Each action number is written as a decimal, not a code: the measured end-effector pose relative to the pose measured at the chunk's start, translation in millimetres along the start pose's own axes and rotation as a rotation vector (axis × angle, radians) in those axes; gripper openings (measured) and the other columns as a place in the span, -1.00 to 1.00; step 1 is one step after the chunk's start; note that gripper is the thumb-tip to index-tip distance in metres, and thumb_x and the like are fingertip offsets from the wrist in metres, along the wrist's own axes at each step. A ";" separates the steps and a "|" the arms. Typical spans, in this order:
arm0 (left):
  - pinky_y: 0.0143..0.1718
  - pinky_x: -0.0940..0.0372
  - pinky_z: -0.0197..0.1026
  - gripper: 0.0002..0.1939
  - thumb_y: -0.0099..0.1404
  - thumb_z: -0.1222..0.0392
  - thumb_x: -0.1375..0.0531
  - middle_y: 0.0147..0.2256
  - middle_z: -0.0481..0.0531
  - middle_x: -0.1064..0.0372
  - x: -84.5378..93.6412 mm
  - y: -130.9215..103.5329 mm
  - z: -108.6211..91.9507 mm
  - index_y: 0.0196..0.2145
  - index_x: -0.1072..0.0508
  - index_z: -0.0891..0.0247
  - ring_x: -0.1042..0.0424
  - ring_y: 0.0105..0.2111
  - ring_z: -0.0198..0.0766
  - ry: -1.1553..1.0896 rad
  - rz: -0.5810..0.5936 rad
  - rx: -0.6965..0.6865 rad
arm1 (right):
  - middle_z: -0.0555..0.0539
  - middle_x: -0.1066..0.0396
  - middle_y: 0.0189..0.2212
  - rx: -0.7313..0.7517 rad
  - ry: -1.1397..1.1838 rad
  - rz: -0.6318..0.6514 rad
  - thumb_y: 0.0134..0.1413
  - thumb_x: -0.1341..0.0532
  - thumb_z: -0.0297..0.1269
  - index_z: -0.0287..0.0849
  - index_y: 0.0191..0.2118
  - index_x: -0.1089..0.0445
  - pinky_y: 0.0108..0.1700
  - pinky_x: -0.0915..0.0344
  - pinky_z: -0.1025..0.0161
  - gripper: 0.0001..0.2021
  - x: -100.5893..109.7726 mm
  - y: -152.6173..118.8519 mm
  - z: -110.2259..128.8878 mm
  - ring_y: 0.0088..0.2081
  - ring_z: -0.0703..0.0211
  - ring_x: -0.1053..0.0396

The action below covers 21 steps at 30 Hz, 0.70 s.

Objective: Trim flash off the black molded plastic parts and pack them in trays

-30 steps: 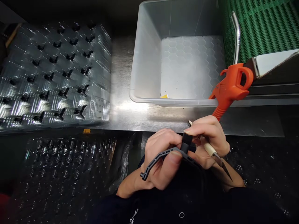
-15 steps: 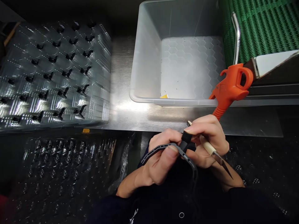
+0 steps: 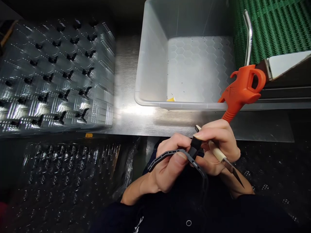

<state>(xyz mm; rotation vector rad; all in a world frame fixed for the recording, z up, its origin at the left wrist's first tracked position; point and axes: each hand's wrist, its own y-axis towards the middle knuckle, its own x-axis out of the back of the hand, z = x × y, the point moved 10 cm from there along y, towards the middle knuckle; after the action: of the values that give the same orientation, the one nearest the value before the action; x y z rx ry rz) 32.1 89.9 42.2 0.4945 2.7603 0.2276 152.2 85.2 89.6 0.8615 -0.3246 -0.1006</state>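
Note:
Between my hands is a black plastic part (image 3: 193, 149) with a short block-like stem and two curved, ribbed arms. My left hand (image 3: 170, 165) pinches it where the arms meet the stem, thumb on top. The fingers of my right hand (image 3: 218, 145) press at the top end of the stem. Also gripped in my right hand is a knife (image 3: 217, 152) with a cream handle; its pointed blade (image 3: 234, 174) sticks out below the hand, towards my right forearm. The underside of the black part is hidden by my fingers.
A clear tray (image 3: 104, 81) holding several black parts stands on the metal table (image 3: 126, 119). Behind my hands is a translucent bin (image 3: 150, 103) with a yellow scrap and dark specks. An orange air gun (image 3: 239, 87) hangs at its right, by a green ribbed mat (image 3: 277, 29).
Both hands and the black part have shifted very slightly to the right in view. The grip on the part and the knife is the same.

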 end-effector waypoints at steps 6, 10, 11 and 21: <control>-0.39 -0.23 -0.15 -0.57 0.61 -0.26 -0.16 -0.46 -0.10 -0.37 0.5 0.2 -0.6 -0.26 -0.45 0.12 -0.33 -0.49 -0.28 0.008 -0.010 0.058 | -0.01 -0.47 -0.31 -0.023 0.024 0.004 0.35 -0.44 -0.07 -0.10 0.03 -0.54 -0.59 -0.21 0.14 -0.72 -0.5 0.1 -1.6 -0.42 0.18 -0.33; -0.37 -0.27 -0.15 -0.55 0.61 -0.27 -0.14 -0.47 -0.11 -0.35 1.2 -2.5 -2.5 -0.27 -0.48 0.10 -0.37 -0.48 -0.28 0.051 -0.032 0.071 | 0.01 -0.45 -0.36 0.005 -0.004 0.000 0.36 -0.44 -0.03 -0.11 -0.07 -0.53 -0.58 -0.22 0.18 -0.73 0.7 7.6 2.4 -0.47 0.25 -0.34; -0.39 -0.28 -0.16 -0.56 0.62 -0.27 -0.13 -0.47 -0.11 -0.34 1.1 -2.9 -3.7 -0.25 -0.49 0.09 -0.37 -0.49 -0.28 0.060 -0.033 0.050 | 0.01 -0.47 -0.36 0.002 -0.007 0.003 0.36 -0.44 -0.04 -0.12 -0.09 -0.53 -0.58 -0.23 0.20 -0.74 0.6 9.0 2.2 -0.47 0.26 -0.34; -0.46 -0.30 -0.21 -0.63 0.65 -0.18 -0.05 -0.44 -0.09 -0.31 -2.2 -2.1 -3.6 -0.19 -0.45 0.07 -0.35 -0.52 -0.29 0.071 0.030 -0.093 | 0.00 -0.51 -0.34 -0.072 0.021 -0.014 0.20 -0.51 0.12 -0.05 -0.03 -0.55 -0.58 -0.20 0.17 -0.58 0.6 -1.8 -7.2 -0.52 0.22 -0.29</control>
<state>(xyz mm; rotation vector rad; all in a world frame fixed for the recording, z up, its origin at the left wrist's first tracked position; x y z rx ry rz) 32.1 86.8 45.8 0.5129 2.7970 0.3854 155.1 89.2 84.1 0.7930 -0.2938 -0.1153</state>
